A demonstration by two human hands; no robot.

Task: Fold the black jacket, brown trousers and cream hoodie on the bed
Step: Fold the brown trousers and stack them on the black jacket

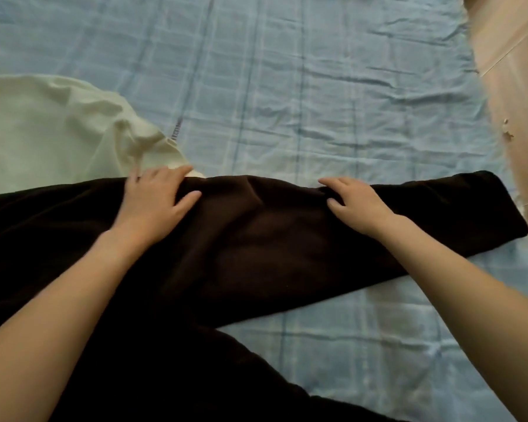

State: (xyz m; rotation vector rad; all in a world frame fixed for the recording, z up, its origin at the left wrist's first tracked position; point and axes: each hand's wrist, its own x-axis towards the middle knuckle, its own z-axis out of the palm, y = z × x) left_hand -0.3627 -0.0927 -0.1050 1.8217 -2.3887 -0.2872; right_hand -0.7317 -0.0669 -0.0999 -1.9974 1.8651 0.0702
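Observation:
The dark brown trousers (256, 248) lie across the blue bed sheet, one leg reaching right to a cuff near the bed's right edge. My left hand (156, 196) rests on the trousers' far edge, fingers over the edge and thumb on the cloth, pinching it. My right hand (354, 199) holds the same far edge further right, and the cloth bunches between the two hands. The cream hoodie (52, 132) lies crumpled at the left, its hem touching the trousers by my left fingertips. The black jacket is not in view.
The bed sheet (317, 95) is light blue with a checked pattern, wrinkled, and bare beyond the trousers. A peach wall (518, 86) with chipped paint runs along the bed's right side.

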